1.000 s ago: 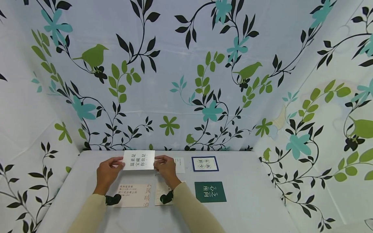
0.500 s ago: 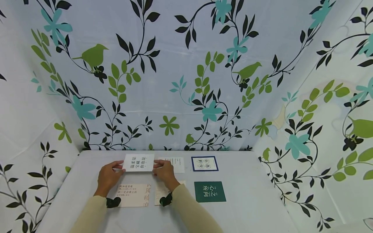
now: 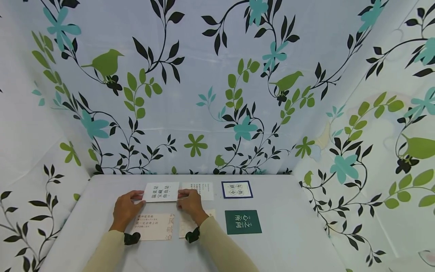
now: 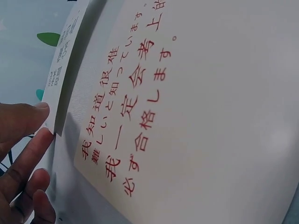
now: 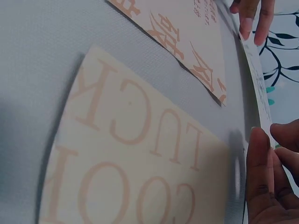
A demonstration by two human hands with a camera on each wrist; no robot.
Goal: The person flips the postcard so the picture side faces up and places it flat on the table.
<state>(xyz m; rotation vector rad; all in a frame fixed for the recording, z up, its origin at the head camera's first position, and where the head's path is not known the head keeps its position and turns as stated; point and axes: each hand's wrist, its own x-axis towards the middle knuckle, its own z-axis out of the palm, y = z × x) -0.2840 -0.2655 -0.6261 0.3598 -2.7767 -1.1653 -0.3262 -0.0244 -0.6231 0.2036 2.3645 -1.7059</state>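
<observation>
A white card [image 3: 161,192] with black Chinese characters is held by both hands at the back left of the table. My left hand [image 3: 126,208] pinches its left edge between thumb and fingers. My right hand [image 3: 191,204] pinches the right edge. In the left wrist view the white card [image 4: 65,60] is tilted, one edge close above the tabletop. Nearer than the hands lies a cream card with red text [image 3: 153,227]. Beside it, partly hidden by the right hand and wrist, is another cream card [image 5: 131,149], printed with large pale letters in the right wrist view.
Right of the held card lies a white card with small print [image 3: 205,190]. Farther right are a blue-bordered card [image 3: 237,189] and a green card [image 3: 243,222]. A patterned cloth [image 3: 190,94] hangs behind the white table [image 3: 289,226].
Both hands have lowered the white card toward the table and slightly nearer. More of the small-print card beside it now shows. The other cards have stayed in place.
</observation>
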